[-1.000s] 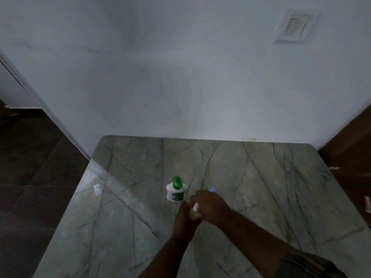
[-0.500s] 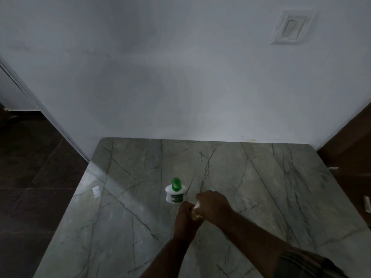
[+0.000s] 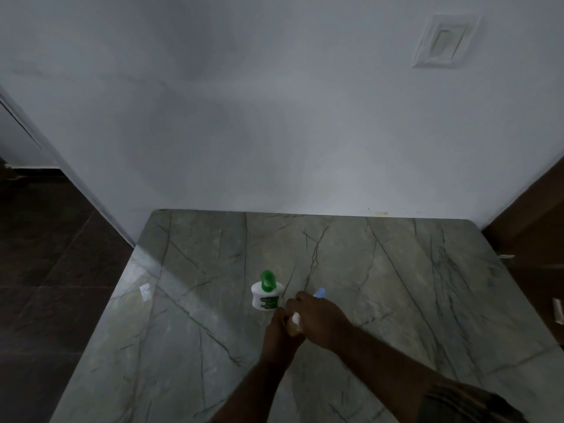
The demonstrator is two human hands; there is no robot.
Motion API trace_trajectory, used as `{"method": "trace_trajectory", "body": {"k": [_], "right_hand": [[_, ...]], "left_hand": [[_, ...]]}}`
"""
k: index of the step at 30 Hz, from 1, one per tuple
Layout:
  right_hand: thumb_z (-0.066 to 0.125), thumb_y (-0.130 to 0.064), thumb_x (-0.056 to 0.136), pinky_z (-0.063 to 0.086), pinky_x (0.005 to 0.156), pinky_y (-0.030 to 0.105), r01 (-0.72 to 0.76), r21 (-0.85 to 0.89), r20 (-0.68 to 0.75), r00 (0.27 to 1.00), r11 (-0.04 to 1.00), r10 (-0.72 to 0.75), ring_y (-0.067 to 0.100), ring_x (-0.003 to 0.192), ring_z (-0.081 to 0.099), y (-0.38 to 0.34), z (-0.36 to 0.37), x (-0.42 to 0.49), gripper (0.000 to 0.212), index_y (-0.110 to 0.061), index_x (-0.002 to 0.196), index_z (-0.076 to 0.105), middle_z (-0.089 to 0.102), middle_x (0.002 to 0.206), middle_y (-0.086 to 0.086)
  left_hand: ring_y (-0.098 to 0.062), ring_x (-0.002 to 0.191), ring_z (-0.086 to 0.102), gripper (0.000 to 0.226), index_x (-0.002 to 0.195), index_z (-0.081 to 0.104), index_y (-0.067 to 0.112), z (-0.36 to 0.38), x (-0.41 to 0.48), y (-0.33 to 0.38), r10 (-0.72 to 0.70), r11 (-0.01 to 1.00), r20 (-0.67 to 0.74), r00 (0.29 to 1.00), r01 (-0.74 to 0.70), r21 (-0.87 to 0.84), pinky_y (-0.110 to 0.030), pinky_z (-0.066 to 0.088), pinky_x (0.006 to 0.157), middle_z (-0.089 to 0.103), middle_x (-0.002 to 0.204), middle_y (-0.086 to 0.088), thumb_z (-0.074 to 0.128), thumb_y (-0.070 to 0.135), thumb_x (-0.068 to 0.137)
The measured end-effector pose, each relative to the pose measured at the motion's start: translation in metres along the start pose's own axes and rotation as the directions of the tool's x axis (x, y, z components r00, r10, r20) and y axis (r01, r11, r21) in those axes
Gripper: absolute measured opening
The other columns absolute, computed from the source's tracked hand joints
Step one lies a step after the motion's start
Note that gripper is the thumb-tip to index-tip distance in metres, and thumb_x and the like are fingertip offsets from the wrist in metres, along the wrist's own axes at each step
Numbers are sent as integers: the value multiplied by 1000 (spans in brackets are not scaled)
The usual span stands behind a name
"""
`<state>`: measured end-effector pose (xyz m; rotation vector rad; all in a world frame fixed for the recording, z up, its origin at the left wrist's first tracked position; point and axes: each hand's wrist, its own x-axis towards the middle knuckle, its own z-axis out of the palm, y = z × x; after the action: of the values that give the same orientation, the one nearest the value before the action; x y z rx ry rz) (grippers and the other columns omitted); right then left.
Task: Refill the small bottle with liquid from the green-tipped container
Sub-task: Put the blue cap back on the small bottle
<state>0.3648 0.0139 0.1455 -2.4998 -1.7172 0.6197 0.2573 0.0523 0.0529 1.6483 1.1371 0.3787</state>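
**Both your hands close on the small bottle, beside the green-tipped container**

A plain white wall (image 3: 274,117) fills the upper half of the view, with a pale switch plate (image 3: 442,41) high on the right. Below it lies a grey-green stone tabletop (image 3: 396,270) crossed by thin dark veins, its far edge against the wall. Dark floor (image 3: 45,270) shows to the left. The light is dim.

Your two forearms reach in from the bottom edge and meet near the middle of the tabletop. Your left hand (image 3: 279,335) is wrapped around the body of the small bottle (image 3: 294,323), seemingly to hold it steady and upright. Your right hand (image 3: 322,319) comes in across from the right, curled over the bottle's white top. That pairing, one hand bracing and one at the top, reads as work on the closure so the bottle can take liquid. Whether the top is on, loose or off cannot be told, because your fingers cover it.

The green-tipped container (image 3: 265,296) stands upright on the tabletop just beyond and left of your hands, near them but not touching. It is a squat white tub with a green nozzle (image 3: 268,280), closed as far as can be seen, and set within easy reach for pouring.

A small pale-blue piece (image 3: 319,292) peeks out just behind your right knuckles. What it is cannot be made out.

No liquid appears to have been transferred yet.
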Motion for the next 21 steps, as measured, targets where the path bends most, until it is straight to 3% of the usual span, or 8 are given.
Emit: {"method": "trace_trajectory", "body": {"k": [1, 3, 4, 5, 7, 12, 16, 21], "right_hand": [[43, -19, 100, 53, 87, 25, -201, 51, 153, 970, 978, 192, 10, 92, 68, -2, -8, -14, 24, -4, 106, 61, 69, 101, 0], [35, -24, 103, 50, 80, 13, -415, 54, 129, 905, 908, 406, -1, 84, 68, 0, -7, -21, 34, -5, 92, 62, 74, 86, -9], [39, -31, 101, 47, 84, 17, -368, -22, 167, 915, 929, 367, 4, 93, 67, 0, -13, -16, 34, -6, 98, 62, 73, 95, -7], [46, -41, 96, 45, 86, 25, -159, -78, 16, 987, 984, 161, 13, 100, 64, 6, -1, 2, 35, -10, 105, 62, 70, 105, -2], [57, -53, 83, 49, 86, 33, 49, 80, 87, 995, 996, -56, 21, 100, 62, 5, -15, -8, 49, -17, 116, 59, 64, 111, 1], [49, -16, 92, 49, 80, 40, 154, 30, 74, 985, 988, -156, 30, 101, 60, 4, -13, -4, 26, -16, 116, 59, 59, 109, 10], [51, -22, 90, 44, 70, 37, 52, -11, 54, 997, 999, -51, 30, 93, 64, 10, -16, -4, 20, -14, 104, 62, 47, 79, 1], [50, -20, 91, 48, 81, 39, 83, 55, 83, 993, 995, -87, 30, 101, 60, 13, -5, -9, 25, -15, 113, 60, 61, 110, 9]], "left_hand": [[0, 86, 66, 42, 102, 58, 24, 0, 0, -1, 3, 1000, 3, 1000, -3, 4, -18, 55, 71, 68, 93, 12, 86, 21, 71], [2, 82, 65, 39, 97, 57, 26, -1, 0, -2, 11, 1000, 2, 1000, -11, 21, -15, 53, 68, 68, 89, 12, 86, 21, 70], [1, 79, 65, 38, 93, 56, 27, -2, 0, -2, 17, 999, 3, 1000, -17, 35, -15, 52, 65, 68, 86, 11, 86, 20, 70], [-1, 77, 66, 38, 90, 54, 28, -1, 1, -3, 24, 999, 6, 1000, -24, 44, -15, 52, 63, 68, 84, 10, 85, 20, 70], [-8, 78, 67, 35, 90, 55, 25, 0, 2, -6, 23, 1000, 5, 1000, -23, 21, -22, 56, 65, 69, 85, 6, 84, 18, 71], [-2, 91, 66, 48, 107, 58, 21, -2, 2, -9, 48, 998, 13, 999, -48, 40, -24, 57, 78, 68, 98, 12, 87, 22, 69], [4, 78, 64, 40, 90, 55, 25, -1, 0, -10, 12, 998, 31, 999, -14, 67, -13, 50, 63, 69, 84, 7, 87, 25, 66], [0, 76, 61, 42, 83, 49, 35, 0, -3, -9, 46, 987, 81, 996, -57, 151, -16, 49, 64, 64, 84, 13, 87, 27, 66]]}}
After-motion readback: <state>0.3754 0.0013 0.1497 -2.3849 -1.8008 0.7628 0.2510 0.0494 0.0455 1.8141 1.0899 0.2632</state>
